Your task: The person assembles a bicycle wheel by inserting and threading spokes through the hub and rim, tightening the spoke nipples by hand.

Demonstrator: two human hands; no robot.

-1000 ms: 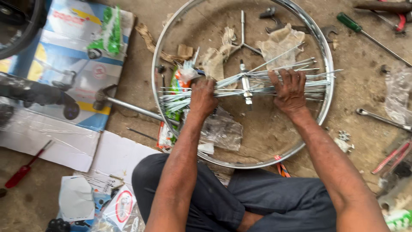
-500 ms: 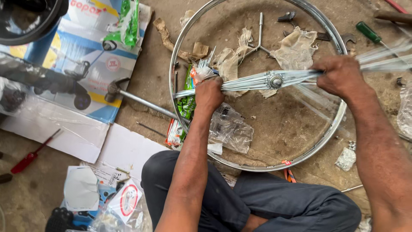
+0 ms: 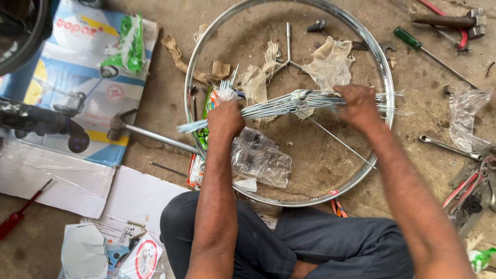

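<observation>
A bundle of thin, shiny steel spokes (image 3: 289, 105) lies across both hands above a bare chrome wheel rim (image 3: 382, 67), a smooth round hoop resting flat on the dusty concrete floor (image 3: 165, 103). The left hand (image 3: 225, 120) is closed around the bundle's fanned end at about 9 o'clock inside the hoop; the right hand (image 3: 359, 106) is clamped on the other end near 3 o'clock. The two hands are well apart. One loose spoke (image 3: 341, 143) slants down toward 4 o'clock. Inside the ring lie crumpled clear plastic bags (image 3: 261, 160) and stiff, dirty rags (image 3: 330, 62). At 10 o'clock outside the hoop sits a hammer (image 3: 118, 124) with a long metal handle, on the edge of a flattened glossy cardboard box (image 3: 72, 72). A green-handled screwdriver (image 3: 411, 39) lies at 2 o'clock, a flat steel wrench (image 3: 447, 146) at 3 o'clock.
</observation>
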